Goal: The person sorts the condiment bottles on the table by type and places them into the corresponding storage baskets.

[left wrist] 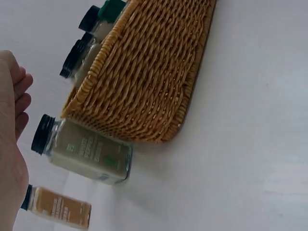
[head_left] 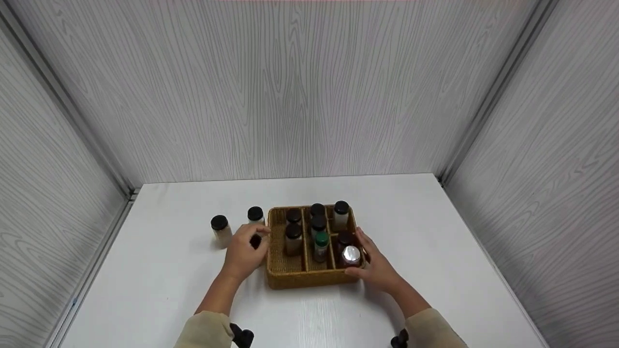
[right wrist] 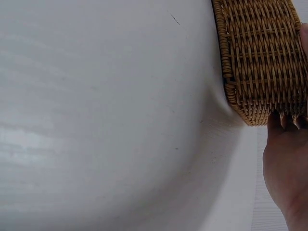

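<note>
A wicker basket (head_left: 314, 279) with dividers holds several capped spice bottles, among them a green-capped bottle (head_left: 320, 244) and a silver-capped jar (head_left: 351, 256). My right hand (head_left: 382, 270) grips the basket's near right corner, thumb at the front rim and fingers along the side wall. Beside the basket's left wall, my left hand (head_left: 245, 253) curves loosely above a black-capped white pepper bottle (left wrist: 89, 151). In the left wrist view that bottle stands upright against the wicker, and the fingers (left wrist: 21, 103) appear apart from its cap.
Outside the basket on the left stand a black-capped bottle (head_left: 222, 234) and another black-capped bottle (head_left: 256, 215), partly hidden behind my left hand. All rest on a white table (head_left: 159, 270). Grey wood-grain panels (head_left: 290, 96) enclose the back and sides.
</note>
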The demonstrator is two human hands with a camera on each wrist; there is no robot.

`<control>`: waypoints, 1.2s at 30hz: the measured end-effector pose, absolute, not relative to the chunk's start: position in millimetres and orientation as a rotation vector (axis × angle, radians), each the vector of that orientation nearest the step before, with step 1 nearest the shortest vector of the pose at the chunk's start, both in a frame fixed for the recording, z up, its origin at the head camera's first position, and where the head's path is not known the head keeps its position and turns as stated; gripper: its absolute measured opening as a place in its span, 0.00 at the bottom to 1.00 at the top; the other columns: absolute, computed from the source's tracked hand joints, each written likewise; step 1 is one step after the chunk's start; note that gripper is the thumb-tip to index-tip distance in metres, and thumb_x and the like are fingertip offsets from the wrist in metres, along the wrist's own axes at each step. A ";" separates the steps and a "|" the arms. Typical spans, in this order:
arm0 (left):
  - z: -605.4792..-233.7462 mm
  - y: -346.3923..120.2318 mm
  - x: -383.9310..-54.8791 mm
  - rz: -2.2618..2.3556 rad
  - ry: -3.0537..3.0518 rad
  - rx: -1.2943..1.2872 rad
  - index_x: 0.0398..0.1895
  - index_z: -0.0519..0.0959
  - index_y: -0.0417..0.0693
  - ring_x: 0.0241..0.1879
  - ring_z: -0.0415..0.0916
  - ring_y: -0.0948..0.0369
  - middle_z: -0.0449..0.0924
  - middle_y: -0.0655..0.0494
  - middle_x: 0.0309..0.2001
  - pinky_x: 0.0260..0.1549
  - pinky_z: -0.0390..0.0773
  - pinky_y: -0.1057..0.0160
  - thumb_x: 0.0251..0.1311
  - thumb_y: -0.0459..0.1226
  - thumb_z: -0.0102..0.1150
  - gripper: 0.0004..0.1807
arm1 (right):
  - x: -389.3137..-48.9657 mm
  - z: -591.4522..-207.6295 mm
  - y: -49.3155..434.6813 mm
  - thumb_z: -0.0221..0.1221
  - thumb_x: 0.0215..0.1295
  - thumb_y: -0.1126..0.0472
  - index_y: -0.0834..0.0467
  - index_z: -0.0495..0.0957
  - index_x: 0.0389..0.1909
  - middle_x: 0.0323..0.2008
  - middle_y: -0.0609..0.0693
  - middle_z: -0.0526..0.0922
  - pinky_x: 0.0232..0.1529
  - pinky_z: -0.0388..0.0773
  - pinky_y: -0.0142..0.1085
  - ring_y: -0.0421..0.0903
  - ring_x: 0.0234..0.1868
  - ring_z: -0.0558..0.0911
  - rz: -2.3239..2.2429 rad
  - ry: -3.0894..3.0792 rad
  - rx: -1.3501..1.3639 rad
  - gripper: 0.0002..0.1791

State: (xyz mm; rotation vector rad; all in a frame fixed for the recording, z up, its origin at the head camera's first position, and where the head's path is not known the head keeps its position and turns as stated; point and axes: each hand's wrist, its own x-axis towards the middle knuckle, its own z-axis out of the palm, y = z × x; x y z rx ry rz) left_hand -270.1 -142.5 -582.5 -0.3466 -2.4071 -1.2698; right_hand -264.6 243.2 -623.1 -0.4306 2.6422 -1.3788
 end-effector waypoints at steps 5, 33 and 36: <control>-585.7 -157.7 -269.8 -1.404 -2.486 -0.253 0.56 0.87 0.47 0.65 0.82 0.49 0.87 0.50 0.58 0.69 0.80 0.44 0.70 0.35 0.71 0.14 | -264.9 -622.7 243.3 0.79 0.60 0.42 0.42 0.45 0.90 0.90 0.46 0.44 0.87 0.52 0.64 0.59 0.90 0.47 -1.386 2.641 -0.431 0.67; -608.2 -176.3 -277.1 -1.873 -2.565 0.021 0.69 0.81 0.48 0.74 0.76 0.41 0.81 0.42 0.70 0.55 0.86 0.58 0.64 0.40 0.79 0.31 | -263.1 -622.4 240.8 0.79 0.59 0.43 0.36 0.44 0.90 0.90 0.48 0.46 0.85 0.54 0.66 0.62 0.89 0.49 -1.379 2.655 -0.380 0.67; -607.9 -176.4 -277.0 -1.903 -2.545 0.024 0.69 0.81 0.46 0.74 0.76 0.42 0.82 0.43 0.69 0.56 0.86 0.59 0.63 0.40 0.80 0.31 | -263.2 -622.6 241.2 0.80 0.58 0.42 0.36 0.45 0.90 0.90 0.48 0.46 0.85 0.54 0.66 0.63 0.89 0.50 -1.376 2.661 -0.378 0.67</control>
